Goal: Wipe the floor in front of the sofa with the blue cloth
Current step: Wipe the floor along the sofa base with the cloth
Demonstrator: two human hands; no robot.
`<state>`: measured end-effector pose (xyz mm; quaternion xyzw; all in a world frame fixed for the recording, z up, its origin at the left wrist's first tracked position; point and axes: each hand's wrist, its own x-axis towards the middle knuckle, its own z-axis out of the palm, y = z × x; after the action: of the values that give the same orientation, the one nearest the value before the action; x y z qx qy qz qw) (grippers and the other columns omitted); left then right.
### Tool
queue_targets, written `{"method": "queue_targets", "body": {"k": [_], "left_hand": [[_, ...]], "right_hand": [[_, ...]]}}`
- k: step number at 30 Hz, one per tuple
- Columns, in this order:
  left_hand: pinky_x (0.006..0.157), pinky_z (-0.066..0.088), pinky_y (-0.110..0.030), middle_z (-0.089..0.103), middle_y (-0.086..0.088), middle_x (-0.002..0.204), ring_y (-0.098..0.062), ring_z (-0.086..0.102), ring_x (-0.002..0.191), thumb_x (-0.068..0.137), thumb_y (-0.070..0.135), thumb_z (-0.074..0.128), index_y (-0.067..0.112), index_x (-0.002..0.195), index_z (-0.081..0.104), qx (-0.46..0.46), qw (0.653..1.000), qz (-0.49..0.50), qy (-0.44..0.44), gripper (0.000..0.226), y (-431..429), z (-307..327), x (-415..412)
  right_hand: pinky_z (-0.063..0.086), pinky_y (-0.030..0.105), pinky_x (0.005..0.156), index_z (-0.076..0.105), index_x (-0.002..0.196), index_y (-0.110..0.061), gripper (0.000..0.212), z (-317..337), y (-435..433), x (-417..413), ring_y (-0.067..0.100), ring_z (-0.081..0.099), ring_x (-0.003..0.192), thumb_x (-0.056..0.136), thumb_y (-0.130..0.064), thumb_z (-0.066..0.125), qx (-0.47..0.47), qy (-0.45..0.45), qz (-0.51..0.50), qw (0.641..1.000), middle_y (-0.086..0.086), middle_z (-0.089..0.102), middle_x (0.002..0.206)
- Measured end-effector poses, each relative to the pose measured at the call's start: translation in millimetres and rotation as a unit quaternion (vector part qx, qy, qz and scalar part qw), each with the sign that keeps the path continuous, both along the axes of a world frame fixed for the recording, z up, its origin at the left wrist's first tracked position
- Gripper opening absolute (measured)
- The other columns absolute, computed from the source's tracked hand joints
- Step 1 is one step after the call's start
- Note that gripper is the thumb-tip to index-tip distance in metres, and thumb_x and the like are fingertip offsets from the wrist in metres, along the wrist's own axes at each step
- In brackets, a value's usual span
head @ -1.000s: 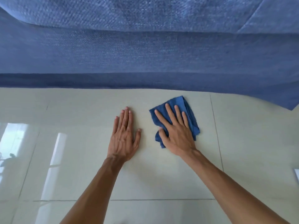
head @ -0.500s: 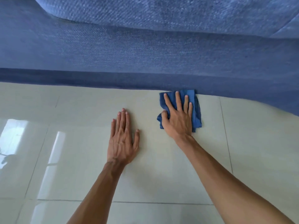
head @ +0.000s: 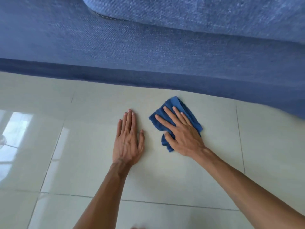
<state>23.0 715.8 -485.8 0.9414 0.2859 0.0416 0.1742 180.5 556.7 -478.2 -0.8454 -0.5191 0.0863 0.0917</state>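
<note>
The blue cloth [head: 179, 105], crumpled and folded, lies on the pale glossy floor tiles [head: 173, 176] a short way in front of the blue sofa [head: 148, 52]. My right hand [head: 183, 134] presses flat on the cloth with fingers spread, covering its middle; cloth shows beyond the fingertips and beside the thumb. My left hand [head: 128, 139] rests palm down on the bare tile just left of the cloth, fingers together, holding nothing.
The sofa's base runs across the whole view, its dark lower band [head: 115, 75] meeting the floor. Grout lines cross the tiles. Window glare [head: 14, 129] reflects on the floor at the left.
My right hand has pulled the cloth back from the sofa's base toward me and turned it slantwise. The left hand stays planted in place. The view has shifted left.
</note>
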Motion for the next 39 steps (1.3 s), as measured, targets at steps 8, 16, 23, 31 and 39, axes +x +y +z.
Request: {"method": "queue_targets", "body": {"k": [8, 16, 23, 31, 39], "left_hand": [[0.124, -0.008, -0.026, 0.007, -0.010, 0.166, -0.016, 0.004, 0.154, 0.100, 0.027, 0.029, 0.003, 0.157, 0.014, -0.008, 0.999, 0.031, -0.013, 0.064, -1, 0, 2], [0.124, -0.006, -0.025, 0.008, -0.007, 0.167, -0.014, 0.003, 0.154, 0.100, 0.028, 0.033, 0.005, 0.157, 0.015, -0.018, 0.999, 0.042, -0.028, 0.064, 0, -3, 3], [0.125, 0.001, -0.030, 0.013, -0.009, 0.166, -0.020, 0.010, 0.154, 0.099, 0.026, 0.036, 0.003, 0.156, 0.021, -0.018, 0.998, 0.048, -0.022, 0.063, -1, 1, 3], [0.126, 0.002, -0.031, 0.010, -0.008, 0.167, -0.019, 0.007, 0.154, 0.101, 0.030, 0.033, 0.005, 0.157, 0.017, -0.017, 0.999, 0.037, -0.014, 0.063, 0, 0, 2], [0.124, -0.005, -0.028, 0.005, -0.010, 0.167, -0.023, 0.006, 0.154, 0.099, 0.040, 0.026, 0.003, 0.157, 0.011, -0.002, 0.999, 0.035, 0.014, 0.070, -8, 1, 1]], "right_hand": [[0.001, 0.046, 0.128, 0.021, 0.159, -0.038, 0.063, -4, 34, -18, 0.027, 0.000, 0.158, 0.098, -0.038, 0.035, -0.008, -0.008, -0.006, 1.000, -0.003, 0.009, 0.171], [0.004, 0.047, 0.128, 0.022, 0.159, -0.036, 0.062, -6, 50, -20, 0.028, 0.004, 0.158, 0.099, -0.037, 0.036, 0.011, -0.017, -0.048, 0.999, -0.002, 0.012, 0.170], [0.009, 0.048, 0.127, 0.028, 0.158, -0.037, 0.064, -6, 68, -2, 0.031, 0.012, 0.157, 0.094, -0.041, 0.031, 0.008, -0.003, -0.207, 0.978, 0.000, 0.018, 0.169], [0.008, 0.043, 0.128, 0.023, 0.158, -0.040, 0.060, -4, 19, 15, 0.021, 0.006, 0.158, 0.099, -0.040, 0.031, -0.012, -0.012, -0.049, 0.999, -0.005, 0.014, 0.170], [0.006, 0.050, 0.127, 0.026, 0.158, -0.037, 0.062, -4, -12, 7, 0.029, 0.010, 0.157, 0.096, -0.045, 0.026, -0.003, 0.001, -0.267, 0.964, 0.002, 0.016, 0.169]]}}
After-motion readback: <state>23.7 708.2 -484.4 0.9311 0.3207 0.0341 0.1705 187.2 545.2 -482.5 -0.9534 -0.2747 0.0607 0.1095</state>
